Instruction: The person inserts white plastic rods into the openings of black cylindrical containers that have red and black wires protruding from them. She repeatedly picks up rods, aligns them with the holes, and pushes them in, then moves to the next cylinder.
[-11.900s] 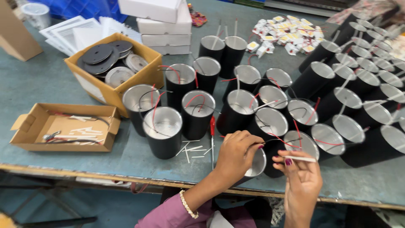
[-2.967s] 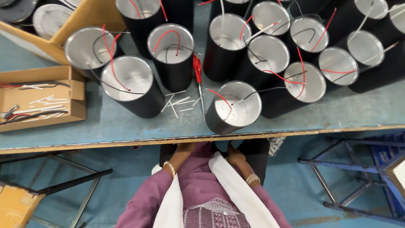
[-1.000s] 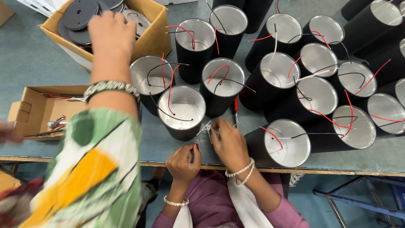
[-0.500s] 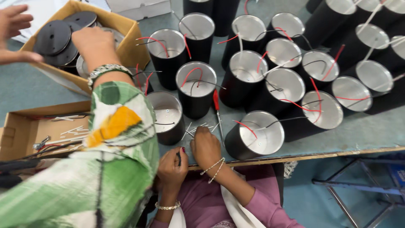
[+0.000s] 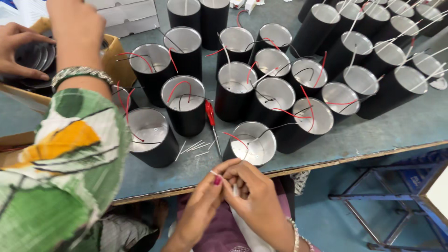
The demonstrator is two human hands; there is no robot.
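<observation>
Left hand (image 5: 201, 201) and right hand (image 5: 252, 189) meet at the near edge of the blue-green surface (image 5: 373, 135), fingertips pressed together, pinching a thin white sleeve piece (image 5: 215, 173); what else they grip cannot be told. Just beyond stands a black cylindrical housing with silver interior (image 5: 252, 148), red and black wires trailing out. Red-handled screwdriver (image 5: 211, 122) lies beside it. Left, a co-worker's green-patterned sleeve (image 5: 56, 177) reaches far over a cardboard box (image 5: 114, 58)
</observation>
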